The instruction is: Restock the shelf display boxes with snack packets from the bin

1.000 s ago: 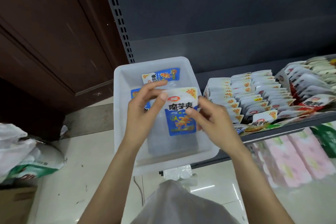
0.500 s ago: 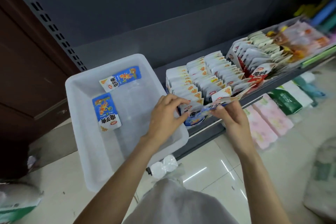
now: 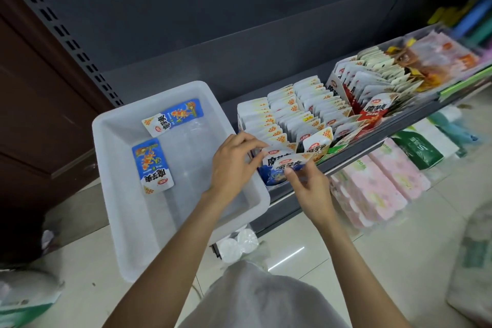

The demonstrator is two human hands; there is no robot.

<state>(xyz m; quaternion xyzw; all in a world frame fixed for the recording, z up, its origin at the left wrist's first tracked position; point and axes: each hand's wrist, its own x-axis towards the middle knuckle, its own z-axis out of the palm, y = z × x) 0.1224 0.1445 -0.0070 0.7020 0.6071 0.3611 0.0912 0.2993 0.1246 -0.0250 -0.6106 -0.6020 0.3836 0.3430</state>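
Observation:
A white plastic bin (image 3: pixel 114 128) rests on the grey shelf at left, with two blue-and-white snack packets lying in it, one at the back (image 3: pixel 173 117) and one at the left (image 3: pixel 152 165). To its right a display box (image 3: pixel 287 114) is packed with upright white packets. At the box's front left corner both hands pinch a blue-and-white snack packet (image 3: pixel 286 164). My left hand (image 3: pixel 234 165) holds its left edge, my right hand (image 3: pixel 308 186) its lower right edge.
Further right on the shelf (image 3: pixel 399 125) stand a box of red-and-white packets (image 3: pixel 372 90) and orange packets (image 3: pixel 436 58). Pink tissue packs (image 3: pixel 378 186) and a green pack (image 3: pixel 418 152) sit on the level below. White bags lie on the tiled floor (image 3: pixel 399 247) at both sides.
The packet was lifted out of the bin and carried right to the front of the display box. The view swung right with it, and both hands now press the packet into the front row.

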